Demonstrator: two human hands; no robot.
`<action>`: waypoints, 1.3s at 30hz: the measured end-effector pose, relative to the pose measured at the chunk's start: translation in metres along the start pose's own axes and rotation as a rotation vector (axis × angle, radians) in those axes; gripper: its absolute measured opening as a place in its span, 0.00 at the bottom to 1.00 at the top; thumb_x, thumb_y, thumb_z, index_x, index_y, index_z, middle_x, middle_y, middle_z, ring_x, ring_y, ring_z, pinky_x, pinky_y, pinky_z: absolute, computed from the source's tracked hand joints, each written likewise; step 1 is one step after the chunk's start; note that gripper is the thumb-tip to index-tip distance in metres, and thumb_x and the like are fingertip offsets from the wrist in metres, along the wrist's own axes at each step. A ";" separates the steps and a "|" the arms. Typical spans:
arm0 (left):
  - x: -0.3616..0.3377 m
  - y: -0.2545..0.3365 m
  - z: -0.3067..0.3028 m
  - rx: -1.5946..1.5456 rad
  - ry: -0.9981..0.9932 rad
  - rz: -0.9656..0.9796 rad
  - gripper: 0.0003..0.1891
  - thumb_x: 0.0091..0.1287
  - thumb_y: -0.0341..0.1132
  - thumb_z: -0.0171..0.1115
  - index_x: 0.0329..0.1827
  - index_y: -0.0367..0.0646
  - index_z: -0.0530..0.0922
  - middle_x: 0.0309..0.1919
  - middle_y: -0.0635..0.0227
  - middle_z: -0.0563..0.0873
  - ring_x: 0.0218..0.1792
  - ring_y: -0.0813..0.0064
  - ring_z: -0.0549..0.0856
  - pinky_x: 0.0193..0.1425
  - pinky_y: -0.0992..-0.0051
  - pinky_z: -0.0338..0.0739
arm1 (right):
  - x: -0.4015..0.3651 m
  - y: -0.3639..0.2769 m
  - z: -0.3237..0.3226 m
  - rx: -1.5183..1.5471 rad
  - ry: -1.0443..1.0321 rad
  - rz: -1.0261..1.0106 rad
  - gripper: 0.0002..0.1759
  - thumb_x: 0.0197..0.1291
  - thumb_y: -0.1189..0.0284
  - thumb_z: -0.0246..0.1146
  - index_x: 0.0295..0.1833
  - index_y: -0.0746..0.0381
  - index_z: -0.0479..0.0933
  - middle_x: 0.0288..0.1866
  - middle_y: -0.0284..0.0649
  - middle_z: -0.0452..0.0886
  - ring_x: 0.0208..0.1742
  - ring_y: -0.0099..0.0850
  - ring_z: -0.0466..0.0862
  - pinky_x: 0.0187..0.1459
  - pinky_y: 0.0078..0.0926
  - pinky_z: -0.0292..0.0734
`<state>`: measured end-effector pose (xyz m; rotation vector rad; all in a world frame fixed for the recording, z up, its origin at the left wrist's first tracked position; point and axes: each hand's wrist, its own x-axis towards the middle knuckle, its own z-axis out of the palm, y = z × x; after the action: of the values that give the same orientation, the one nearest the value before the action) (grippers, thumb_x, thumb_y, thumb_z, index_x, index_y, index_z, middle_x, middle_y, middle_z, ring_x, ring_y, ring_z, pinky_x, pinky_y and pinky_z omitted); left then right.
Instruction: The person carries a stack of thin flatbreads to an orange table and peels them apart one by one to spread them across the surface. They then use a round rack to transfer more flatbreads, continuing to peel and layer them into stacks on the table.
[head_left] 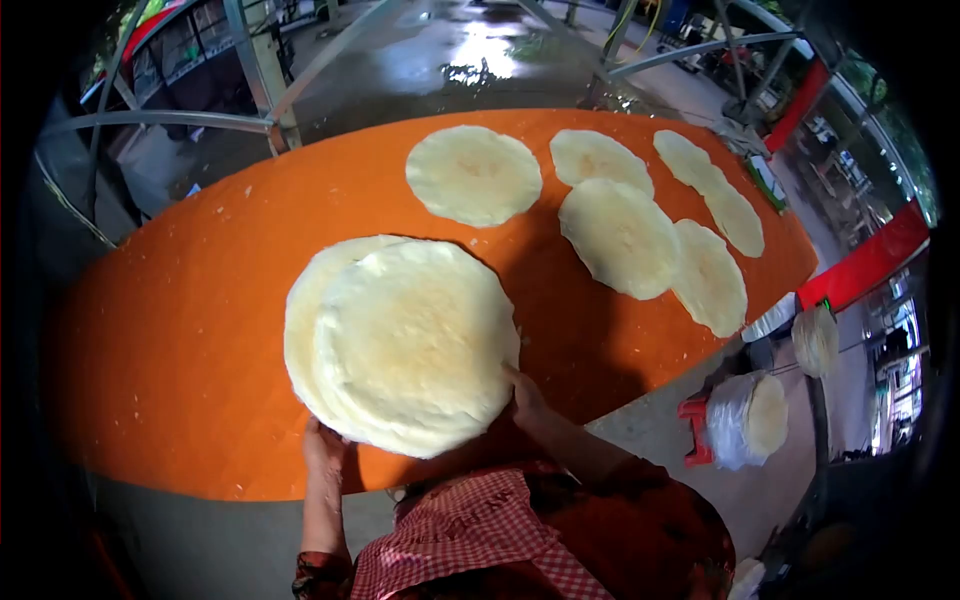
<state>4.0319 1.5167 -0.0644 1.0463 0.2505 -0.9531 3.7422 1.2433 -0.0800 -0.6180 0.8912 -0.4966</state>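
Observation:
A stack of large round flatbreads, pale with light brown patches, is between my two hands near the front of the orange table. The top bread sits a little off from those under it, whose edges show at the left. My left hand grips the lower left rim, its fingers partly hidden under the stack. At the lower right rim, my right hand holds on with the thumb near the edge and the other fingers mostly out of sight.
A single flatbread lies behind the stack on the orange tabletop. Several more, some overlapping, are spread to the right, including one flatbread. Beyond the right edge, a plastic-wrapped pile stands by a red stool. Metal bars run behind the table.

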 end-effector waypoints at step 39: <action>-0.061 0.068 -0.231 -0.186 -0.060 0.051 0.17 0.78 0.43 0.35 0.46 0.41 0.72 0.33 0.61 0.83 0.30 0.67 0.83 0.30 0.73 0.79 | -0.035 0.163 0.403 -1.523 -0.617 -0.679 0.11 0.57 0.68 0.58 0.27 0.64 0.78 0.22 0.48 0.79 0.24 0.43 0.78 0.34 0.44 0.75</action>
<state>4.1050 1.7505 -0.1050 0.8488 0.2564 -0.8958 4.0816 1.4981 0.0219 -2.3612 0.2842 -0.0903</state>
